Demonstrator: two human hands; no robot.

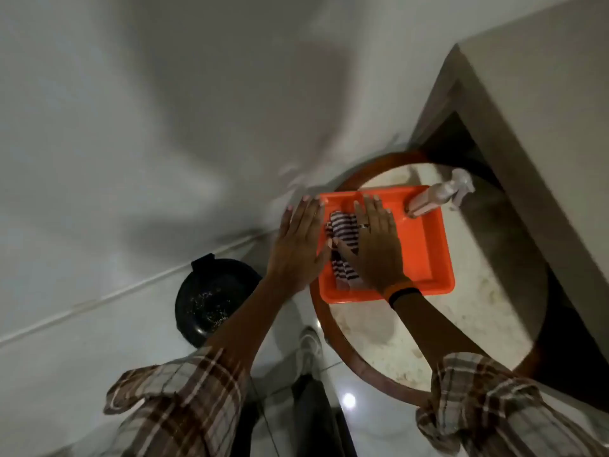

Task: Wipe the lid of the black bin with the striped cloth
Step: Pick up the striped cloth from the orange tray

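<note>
The striped cloth [342, 233], white with dark bands, lies bunched in an orange tray [425, 249] on a round table. My left hand [301, 242] is flat with fingers extended at the tray's left edge, beside the cloth. My right hand [379, 240], wearing a ring, rests flat over the cloth's right side, fingers straight. Neither hand grips anything. The black bin [211, 300] stands on the floor to the left of the table; its round lid shows pale specks, and my left forearm crosses its right edge.
A clear spray bottle [438, 194] lies tilted at the tray's far right corner. The round table [487, 291] has a wooden rim and a pale top. A wall corner rises at right, a white wall behind. My shoe [309, 347] is on the tiled floor.
</note>
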